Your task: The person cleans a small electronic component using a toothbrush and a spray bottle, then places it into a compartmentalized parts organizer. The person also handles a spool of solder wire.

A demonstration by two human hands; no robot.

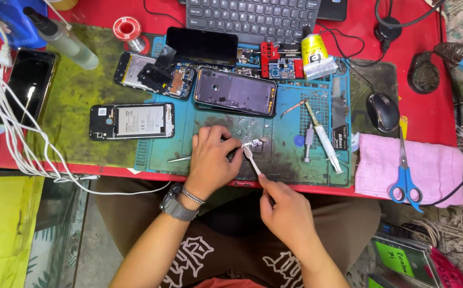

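My left hand (212, 160) rests on the teal repair mat (285, 160) and pinches tweezers (181, 158), which press a small circuit board (254, 143) onto the mat. A watch and a bracelet sit on that wrist. My right hand (286, 208) is below the table edge and grips a thin white-handled brush (252, 160), whose tip touches the small board. Just behind the board lies an opened phone shell with a purple inside (235, 90).
Two more opened phones (132, 121) (154, 73) lie left on the mat, a black phone (29, 85) far left among white cables. Syringe (325, 140), solder reel (127, 28), keyboard (253, 16), mouse (383, 112), and scissors (404, 178) on a pink cloth (434, 165) surround them.
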